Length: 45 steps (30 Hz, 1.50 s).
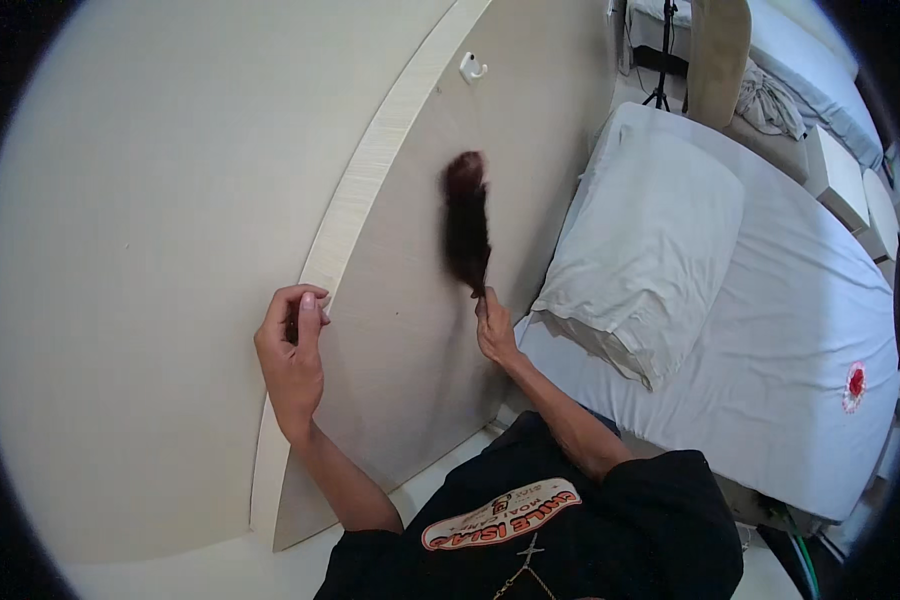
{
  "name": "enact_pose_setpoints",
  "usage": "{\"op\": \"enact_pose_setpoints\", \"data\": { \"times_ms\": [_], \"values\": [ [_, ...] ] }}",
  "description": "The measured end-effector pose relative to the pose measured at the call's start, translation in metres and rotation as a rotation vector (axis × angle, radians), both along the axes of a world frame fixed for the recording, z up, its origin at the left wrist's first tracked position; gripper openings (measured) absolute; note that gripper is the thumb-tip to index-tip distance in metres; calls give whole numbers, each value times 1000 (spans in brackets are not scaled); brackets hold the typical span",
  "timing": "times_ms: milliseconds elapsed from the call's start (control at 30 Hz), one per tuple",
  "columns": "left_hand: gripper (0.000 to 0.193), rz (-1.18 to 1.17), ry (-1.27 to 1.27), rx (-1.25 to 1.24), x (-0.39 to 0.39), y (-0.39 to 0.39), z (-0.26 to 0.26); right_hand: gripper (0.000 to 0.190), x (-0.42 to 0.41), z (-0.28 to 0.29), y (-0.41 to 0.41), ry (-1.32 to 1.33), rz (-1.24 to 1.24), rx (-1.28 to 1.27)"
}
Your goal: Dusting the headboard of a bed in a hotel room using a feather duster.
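My right hand [497, 335] grips the handle end of a dark feather duster [466, 225], blackish below and reddish brown at its top. The duster points up in front of a beige panel [397, 352] and is blurred. On the left, my left hand [294, 367] is loosely curled, with a gap between thumb and fingers and no object visible in it. Its fingertips are by the pale wood-grain trim [345, 217] along the panel's edge; whether they touch it I cannot tell.
A white adhesive hook [472, 69] is fixed high on the panel. To the right, a white pillow [645, 247] lies on a white-sheeted bed [780, 315], with a red-and-white round item [856, 386]. Beyond stand a black tripod [664, 60] and white boxes [836, 180].
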<state>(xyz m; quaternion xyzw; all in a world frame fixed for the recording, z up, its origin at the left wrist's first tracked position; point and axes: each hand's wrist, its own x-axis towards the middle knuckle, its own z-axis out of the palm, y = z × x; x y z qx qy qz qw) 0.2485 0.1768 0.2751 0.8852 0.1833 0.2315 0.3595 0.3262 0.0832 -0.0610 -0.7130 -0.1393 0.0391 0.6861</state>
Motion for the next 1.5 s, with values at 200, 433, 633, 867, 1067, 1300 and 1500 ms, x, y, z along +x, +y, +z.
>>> {"op": "enact_pose_setpoints", "data": {
  "times_ms": [200,433,633,867,1067,1300,1500],
  "values": [
    [24,-10,-56,104,-3,-5,-2,15,2,2,11,122,-118,66],
    [26,-31,-78,81,-7,-2,-1,12,13,11,11,-68,-53,9],
    [25,-34,-74,90,-8,-2,3,8,23,19,-2,-573,124,15],
    [23,-3,-70,128,-10,-4,5,13,40,28,3,-279,49,-71],
    [22,12,-85,94,-5,-9,4,27,83,17,4,-335,-69,-74],
    [21,65,-69,177,-2,-14,2,19,107,45,-26,-642,210,-161],
    [20,134,-46,260,0,-14,-1,15,124,49,-21,-468,85,-21]
  ]
}}
